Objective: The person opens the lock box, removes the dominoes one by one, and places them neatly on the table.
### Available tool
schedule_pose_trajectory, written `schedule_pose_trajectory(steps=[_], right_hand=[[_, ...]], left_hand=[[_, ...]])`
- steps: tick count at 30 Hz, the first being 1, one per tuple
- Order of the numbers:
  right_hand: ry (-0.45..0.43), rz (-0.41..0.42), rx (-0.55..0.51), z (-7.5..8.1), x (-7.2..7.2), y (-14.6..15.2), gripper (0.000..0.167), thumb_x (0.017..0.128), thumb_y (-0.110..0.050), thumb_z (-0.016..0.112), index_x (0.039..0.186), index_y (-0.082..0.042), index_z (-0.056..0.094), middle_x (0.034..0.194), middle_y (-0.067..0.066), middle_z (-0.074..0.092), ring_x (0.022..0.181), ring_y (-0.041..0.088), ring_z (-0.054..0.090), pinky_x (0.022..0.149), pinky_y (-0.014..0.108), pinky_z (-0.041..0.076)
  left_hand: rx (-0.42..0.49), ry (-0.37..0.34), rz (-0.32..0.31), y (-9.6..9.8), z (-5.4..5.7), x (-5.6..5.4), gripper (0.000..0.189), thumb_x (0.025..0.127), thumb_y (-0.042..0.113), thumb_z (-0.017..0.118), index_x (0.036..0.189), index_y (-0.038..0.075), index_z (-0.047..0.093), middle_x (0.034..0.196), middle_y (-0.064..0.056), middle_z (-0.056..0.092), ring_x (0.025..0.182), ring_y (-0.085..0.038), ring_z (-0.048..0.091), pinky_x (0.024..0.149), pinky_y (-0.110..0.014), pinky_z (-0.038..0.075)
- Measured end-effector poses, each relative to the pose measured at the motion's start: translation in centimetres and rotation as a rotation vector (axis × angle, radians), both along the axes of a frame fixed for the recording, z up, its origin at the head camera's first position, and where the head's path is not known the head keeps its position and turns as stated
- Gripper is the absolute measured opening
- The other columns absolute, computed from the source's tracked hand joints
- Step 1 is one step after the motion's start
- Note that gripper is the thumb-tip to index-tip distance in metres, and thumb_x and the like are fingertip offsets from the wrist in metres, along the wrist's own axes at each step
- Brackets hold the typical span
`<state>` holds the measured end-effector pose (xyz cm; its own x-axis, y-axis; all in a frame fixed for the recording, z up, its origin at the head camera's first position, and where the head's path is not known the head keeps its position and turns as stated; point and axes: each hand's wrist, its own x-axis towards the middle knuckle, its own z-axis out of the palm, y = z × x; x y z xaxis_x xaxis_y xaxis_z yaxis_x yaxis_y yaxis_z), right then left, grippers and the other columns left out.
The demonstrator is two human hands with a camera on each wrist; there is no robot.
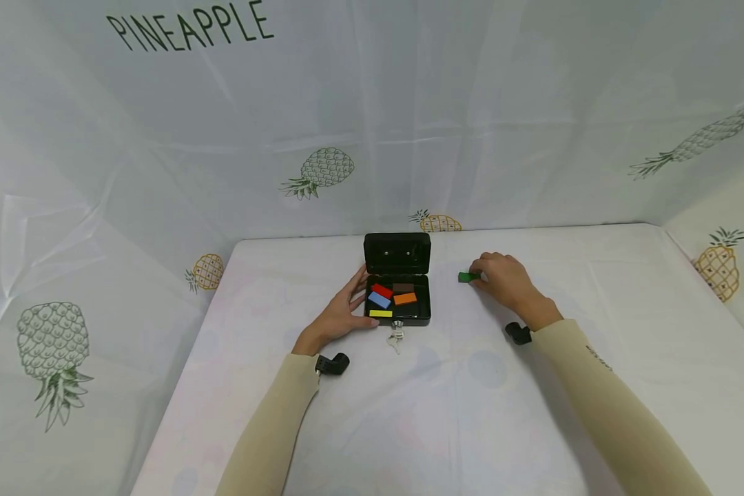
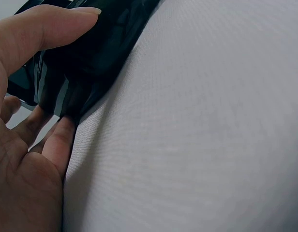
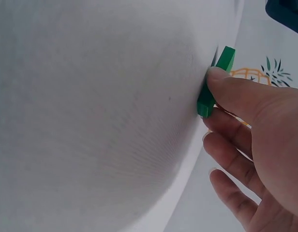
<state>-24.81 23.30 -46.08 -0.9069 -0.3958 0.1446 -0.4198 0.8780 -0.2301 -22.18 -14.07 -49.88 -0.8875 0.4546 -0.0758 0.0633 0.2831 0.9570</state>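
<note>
A small black cash box (image 1: 419, 311) stands with its lid (image 1: 397, 252) raised. My left hand (image 1: 339, 317) holds it at the left, fingers along the side wall and thumb at the front edge; the left wrist view shows the thumb (image 2: 57, 24) over the dark metal. Inside lie flat rectangular blocks: red (image 1: 381, 291), blue (image 1: 379, 300), brown (image 1: 403, 288), orange (image 1: 405, 299) and yellow (image 1: 381, 313). Right of the box, my right hand (image 1: 503, 277) pinches a green block (image 3: 221, 63) between thumb and fingers, close over the cloth.
Keys (image 1: 393, 341) hang from the lock (image 1: 398, 325) at the box's front. A white cloth (image 1: 397, 427) covers the table. Behind it rises a white sheet (image 1: 502, 172) printed with pineapples. Both wrists carry small black cameras (image 1: 333, 364).
</note>
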Motion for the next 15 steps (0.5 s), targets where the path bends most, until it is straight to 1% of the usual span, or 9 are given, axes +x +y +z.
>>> schedule_pose_trajectory(steps=[3, 6, 10, 15], right_hand=[[0.000, 0.001, -0.001, 0.0, 0.0, 0.0, 0.020, 0.089, -0.007, 0.086, 0.106, 0.000, 0.079, 0.105, 0.013, 0.075, 0.100, 0.035, 0.069, 0.087, 0.052, 0.059], [0.019, 0.003, -0.004, 0.1, 0.2, -0.1, 0.021, 0.088, -0.008, 0.086, 0.106, 0.000, 0.080, 0.105, 0.013, 0.075, 0.100, 0.035, 0.069, 0.087, 0.052, 0.060], [0.091, 0.026, -0.021, 0.3, 0.6, -0.6, 0.023, 0.086, -0.008, 0.088, 0.106, 0.001, 0.079, 0.105, 0.014, 0.074, 0.098, 0.035, 0.070, 0.084, 0.053, 0.061], [0.182, 0.064, -0.057, 1.1, 1.6, -2.0, 0.024, 0.084, -0.007, 0.089, 0.105, 0.000, 0.080, 0.105, 0.014, 0.073, 0.097, 0.035, 0.071, 0.086, 0.055, 0.061]], left_hand=[[0.008, -0.003, -0.002, 0.0, 0.0, 0.0, 0.123, 0.082, -0.005, 0.086, 0.172, 0.030, 0.009, 0.174, -0.005, 0.021, 0.160, -0.025, 0.027, 0.128, -0.034, 0.033], [0.011, -0.004, -0.004, 0.0, 0.1, 0.1, 0.123, 0.082, -0.005, 0.086, 0.172, 0.030, 0.009, 0.174, -0.006, 0.021, 0.160, -0.025, 0.026, 0.128, -0.034, 0.033], [0.006, 0.001, -0.005, 0.0, 0.0, 0.1, 0.123, 0.083, -0.005, 0.086, 0.172, 0.031, 0.009, 0.175, -0.006, 0.020, 0.161, -0.025, 0.025, 0.129, -0.035, 0.032], [0.012, 0.006, -0.005, 0.0, 0.0, 0.1, 0.123, 0.083, -0.006, 0.085, 0.172, 0.028, 0.009, 0.174, -0.007, 0.021, 0.161, -0.026, 0.025, 0.129, -0.036, 0.033]])
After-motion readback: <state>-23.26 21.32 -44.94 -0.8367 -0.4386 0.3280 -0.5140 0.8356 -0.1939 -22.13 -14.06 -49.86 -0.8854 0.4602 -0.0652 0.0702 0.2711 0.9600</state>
